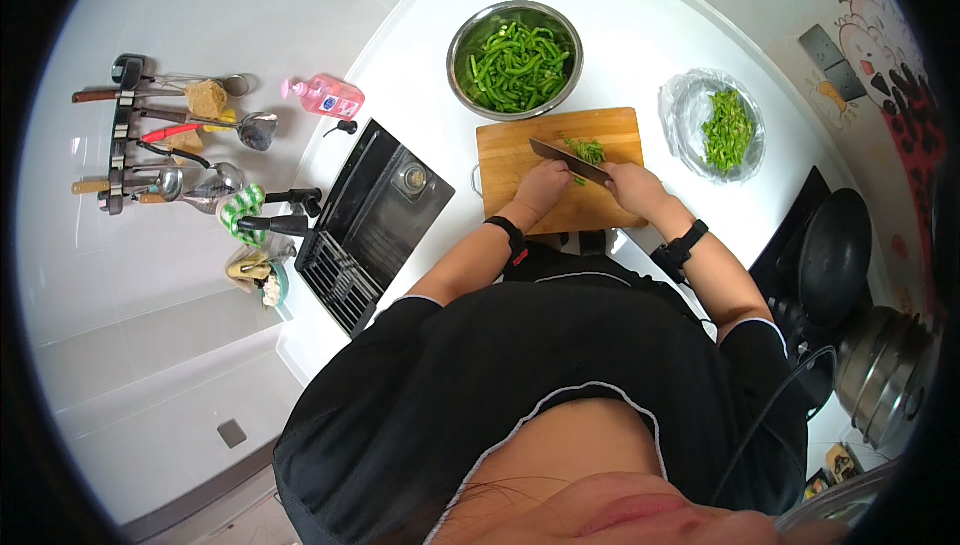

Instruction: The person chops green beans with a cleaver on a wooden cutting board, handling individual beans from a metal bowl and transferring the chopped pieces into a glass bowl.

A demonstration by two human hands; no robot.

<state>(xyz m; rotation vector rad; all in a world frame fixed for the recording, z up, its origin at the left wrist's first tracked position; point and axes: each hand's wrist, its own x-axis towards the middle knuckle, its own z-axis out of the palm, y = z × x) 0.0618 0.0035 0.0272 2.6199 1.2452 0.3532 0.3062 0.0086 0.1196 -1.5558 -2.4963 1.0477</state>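
Note:
A wooden cutting board (517,144) with a metal side handle lies in front of me. My right hand (636,186) grips the handle end of a kitchen cleaver (561,156), its blade slanting across the board. My left hand (544,183) is over the board with bent fingers close against the blade's near side; whether anything is under the fingertips is hidden. Beyond the blade sits a small heap of cut green pieces (589,150). On the near side, a bit of green vegetable (579,180) shows beside the blade.
Behind the board stands a steel bowl (459,87) of long green peppers (519,69). To the right, a plastic-lined bowl (681,125) holds cut green pieces (726,131). A black sink (382,200) and pink soap bottle (335,97) are left; a black wok (835,256) is right.

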